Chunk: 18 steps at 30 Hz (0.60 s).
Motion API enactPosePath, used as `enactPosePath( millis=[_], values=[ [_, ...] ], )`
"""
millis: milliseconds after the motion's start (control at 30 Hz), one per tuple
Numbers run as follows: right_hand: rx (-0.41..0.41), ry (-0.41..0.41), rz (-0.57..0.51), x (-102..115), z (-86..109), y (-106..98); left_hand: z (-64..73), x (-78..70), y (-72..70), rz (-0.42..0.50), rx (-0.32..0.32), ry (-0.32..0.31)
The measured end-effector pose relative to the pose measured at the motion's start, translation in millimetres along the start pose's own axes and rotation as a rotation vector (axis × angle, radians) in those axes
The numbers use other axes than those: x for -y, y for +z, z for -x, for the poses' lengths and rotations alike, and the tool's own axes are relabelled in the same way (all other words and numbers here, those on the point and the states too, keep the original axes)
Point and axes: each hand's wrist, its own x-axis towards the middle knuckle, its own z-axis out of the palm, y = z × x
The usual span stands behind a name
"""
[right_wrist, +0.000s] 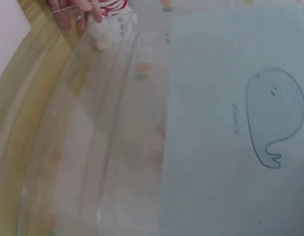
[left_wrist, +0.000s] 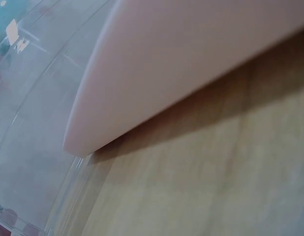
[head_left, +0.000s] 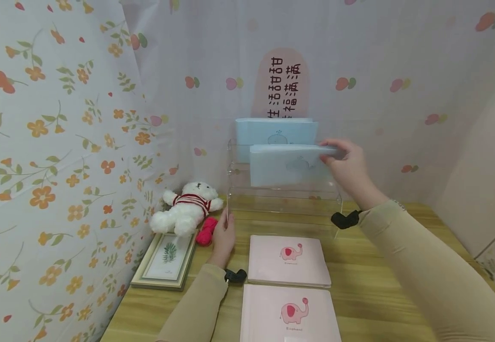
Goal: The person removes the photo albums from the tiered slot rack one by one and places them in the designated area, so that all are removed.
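Observation:
My right hand [head_left: 350, 166] pinches the upper right corner of a light blue whale album [head_left: 270, 166]. The album is upright at a clear acrylic tiered rack [head_left: 268, 205]; whether its lower edge touches a tier I cannot tell. Behind it a second light blue whale album [head_left: 251, 130] stands on the top tier. Low on the rack's left side, my left hand [head_left: 224, 240] grips the side panel; its fingers [right_wrist: 83, 6] also show at the panel edge in the right wrist view. Two pink elephant albums [head_left: 268, 259] lie flat in front of the rack, one nearer me.
On the wooden table [head_left: 375, 280], left of the rack, a white teddy bear [head_left: 183, 216] in a striped top lies behind a framed plant picture [head_left: 170, 256]. A red-pink item [head_left: 205, 232] lies beside my left hand. Patterned curtains [head_left: 59, 142] hang at the left and back.

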Motion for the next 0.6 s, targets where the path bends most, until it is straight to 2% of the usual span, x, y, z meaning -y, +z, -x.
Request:
enactPosePath(
  millis=[167,333,500,600],
  values=[
    [0.192,0.054,0.117,-20,15.8,-24,-1.9,1.4,0.2,-0.004,-0.018,0.050],
    [0.364,0.133,0.185,-54,37.7,-52,0.5,0.5,0.2,-0.014,-0.001,0.026],
    [0.444,0.152,0.200,-91,52.9,-77,2.5,-3.0,-1.8,-0.014,0.000,0.005],
    [0.460,0.188,0.160,-109,60.4,-93,3.1,-4.4,-1.9,-0.022,-0.002,0.007]
  ],
)
